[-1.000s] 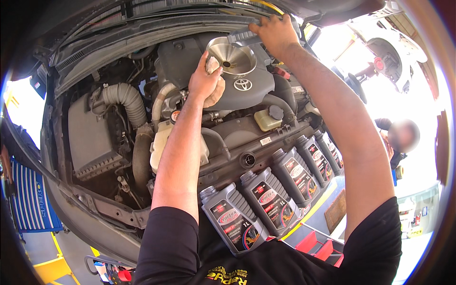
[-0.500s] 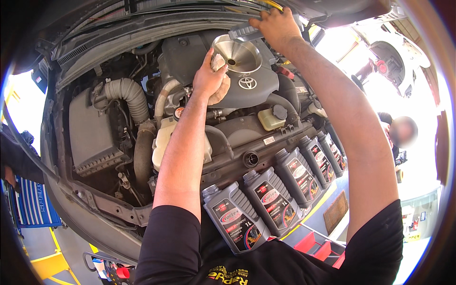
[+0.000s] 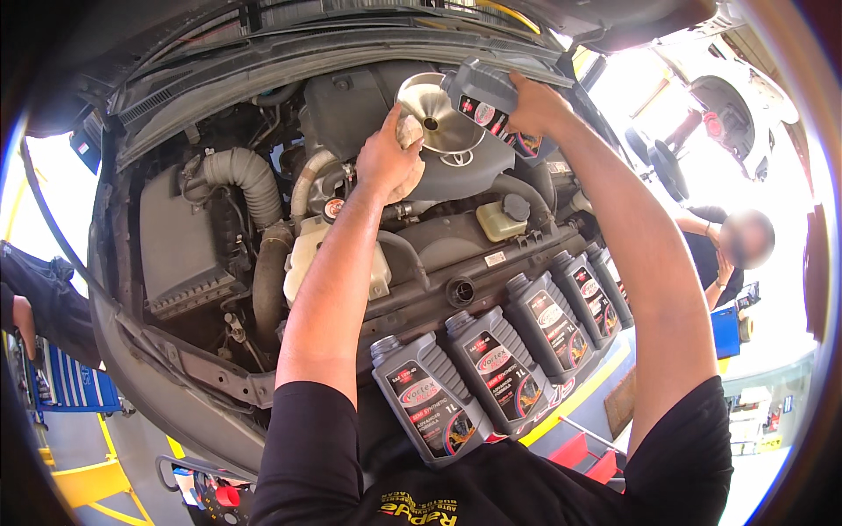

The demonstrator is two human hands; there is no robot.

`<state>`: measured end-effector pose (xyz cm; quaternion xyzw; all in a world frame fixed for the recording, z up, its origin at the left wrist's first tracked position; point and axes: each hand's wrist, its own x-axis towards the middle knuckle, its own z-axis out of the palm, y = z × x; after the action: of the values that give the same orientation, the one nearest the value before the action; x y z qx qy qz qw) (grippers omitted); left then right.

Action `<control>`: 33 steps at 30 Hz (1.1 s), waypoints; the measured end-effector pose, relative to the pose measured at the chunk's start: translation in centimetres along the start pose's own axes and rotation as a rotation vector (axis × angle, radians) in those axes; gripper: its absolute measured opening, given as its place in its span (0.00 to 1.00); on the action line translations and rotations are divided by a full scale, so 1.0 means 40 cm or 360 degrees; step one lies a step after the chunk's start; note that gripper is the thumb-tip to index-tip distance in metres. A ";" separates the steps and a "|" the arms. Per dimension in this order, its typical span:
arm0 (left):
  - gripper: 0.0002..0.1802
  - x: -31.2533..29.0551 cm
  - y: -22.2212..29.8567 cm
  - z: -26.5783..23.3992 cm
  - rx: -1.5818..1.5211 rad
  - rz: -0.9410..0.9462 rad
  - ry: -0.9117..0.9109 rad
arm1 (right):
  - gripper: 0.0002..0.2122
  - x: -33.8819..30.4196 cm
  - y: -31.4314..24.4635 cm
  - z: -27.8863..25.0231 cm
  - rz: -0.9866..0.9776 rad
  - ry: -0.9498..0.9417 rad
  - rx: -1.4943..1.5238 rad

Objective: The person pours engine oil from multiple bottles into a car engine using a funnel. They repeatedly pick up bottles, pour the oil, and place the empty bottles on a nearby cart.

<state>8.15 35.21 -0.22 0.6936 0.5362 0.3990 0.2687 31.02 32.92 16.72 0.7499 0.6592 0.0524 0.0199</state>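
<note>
Five grey oil bottles point(image 3: 430, 403) stand in a row along the front edge of the engine bay. Behind them sit a ribbed grey air hose point(image 3: 246, 175), a whitish coolant tank point(image 3: 307, 254) and a small yellowish reservoir point(image 3: 500, 219).

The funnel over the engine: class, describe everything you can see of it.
The funnel is a wide, shiny metal cone with a dark hole at its centre, standing mouth-up over the grey engine cover. The left hand steadies its rim with a pale rag. The right hand tips a grey bottle over its far edge.

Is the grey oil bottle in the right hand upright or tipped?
Tipped. The right hand holds the grey oil bottle on its side, neck end at the rim of the metal funnel. Whether oil flows cannot be told.
</note>
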 end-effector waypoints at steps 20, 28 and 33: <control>0.35 -0.696 0.130 -0.340 -0.0097 -0.0034 0.0308 | 0.37 -0.105 0.094 0.285 -0.0431 0.0169 0.2038; 0.41 -1.196 0.289 -0.471 -0.0157 0.0112 0.0925 | 0.36 -0.645 -0.189 0.143 -0.1440 -0.0379 0.2500; 0.49 -1.434 0.317 -0.579 -0.0496 -0.0259 0.1065 | 0.39 -1.065 -0.515 0.161 -0.1890 -0.1074 0.2211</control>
<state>-10.73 -24.58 7.14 0.4309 0.5805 0.6576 0.2119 6.04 -6.35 6.05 0.1157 0.7737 -0.5843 -0.2158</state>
